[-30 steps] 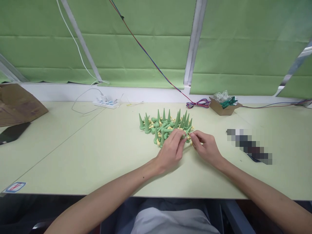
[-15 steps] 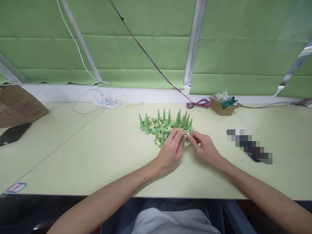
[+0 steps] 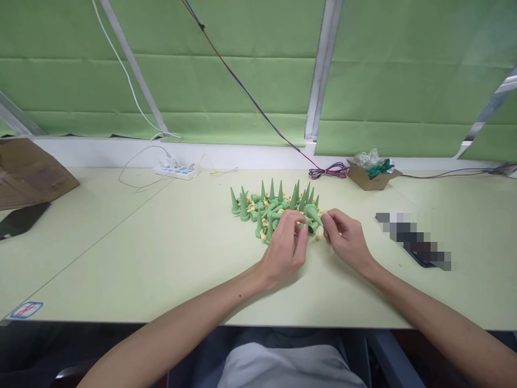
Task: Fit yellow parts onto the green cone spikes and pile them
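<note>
A pile of green cone-shaped pieces (image 3: 272, 191) and small yellow pieces (image 3: 263, 236) lies on the pale table; several cones stand point up. My right hand (image 3: 345, 240), at the pile's right side, pinches one green cone (image 3: 312, 212) by its pointed tip, with the wide base toward the pile. Against the pile's front edge is my left hand (image 3: 286, 242), its fingers curled and thumb raised; whether something small sits between them is hidden. A green piece (image 3: 313, 227) lies between the two hands.
Behind the pile are a coiled red and blue cable (image 3: 329, 171) and a small cardboard box (image 3: 369, 180) with plastic inside. A power strip (image 3: 177, 171) stands back left, a large cardboard piece (image 3: 34, 172) far left. A pixelated dark object (image 3: 416, 242) lies right.
My hands have moved apart, the right one going slightly right. A green cone now shows in its fingertips, where both hands' fingertips were close together before.
</note>
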{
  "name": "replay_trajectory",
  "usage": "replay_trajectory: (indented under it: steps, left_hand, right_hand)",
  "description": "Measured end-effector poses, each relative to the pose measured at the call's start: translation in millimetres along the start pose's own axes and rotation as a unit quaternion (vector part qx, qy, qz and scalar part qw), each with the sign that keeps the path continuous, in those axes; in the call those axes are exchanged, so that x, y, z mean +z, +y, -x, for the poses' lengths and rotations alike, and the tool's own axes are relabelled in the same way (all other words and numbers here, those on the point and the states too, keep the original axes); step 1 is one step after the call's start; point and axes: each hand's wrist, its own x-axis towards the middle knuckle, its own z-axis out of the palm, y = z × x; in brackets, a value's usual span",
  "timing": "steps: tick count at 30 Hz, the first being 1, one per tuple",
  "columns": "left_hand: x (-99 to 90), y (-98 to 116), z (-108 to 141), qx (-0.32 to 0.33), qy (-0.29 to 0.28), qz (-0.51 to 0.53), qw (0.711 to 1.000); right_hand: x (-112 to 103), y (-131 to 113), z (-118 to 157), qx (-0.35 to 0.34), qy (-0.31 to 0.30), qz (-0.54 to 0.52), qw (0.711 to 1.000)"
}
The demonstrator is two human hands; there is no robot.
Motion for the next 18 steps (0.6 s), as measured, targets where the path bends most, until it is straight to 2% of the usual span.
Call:
replay_trajectory:
  steps: [4,10,14,18]
  left_hand:
    - [-3.1,6.0,-2.9,-0.087,-0.051,0.026,0.995]
    - [-2.3,9.9,-3.9,-0.169,-0.066,0.066,0.981]
    - [-1.0,9.9,-2.5,-0.169,-0.083,0.044,0.981]
    - [1.3,5.1,-0.6,-0.111,-0.067,0.008,0.991]
  right_hand:
    - [-1.2,0.0,-0.2,-0.030,-0.010,-0.002,0.999]
    - [-1.5,2.3,0.1,-0.066,-0.066,0.000,0.996]
    - [-1.8,4.0,0.6,-0.055,-0.066,-0.015,0.996]
    - [-1.8,4.2,1.3,-0.037,-0.078,-0.036,0.996]
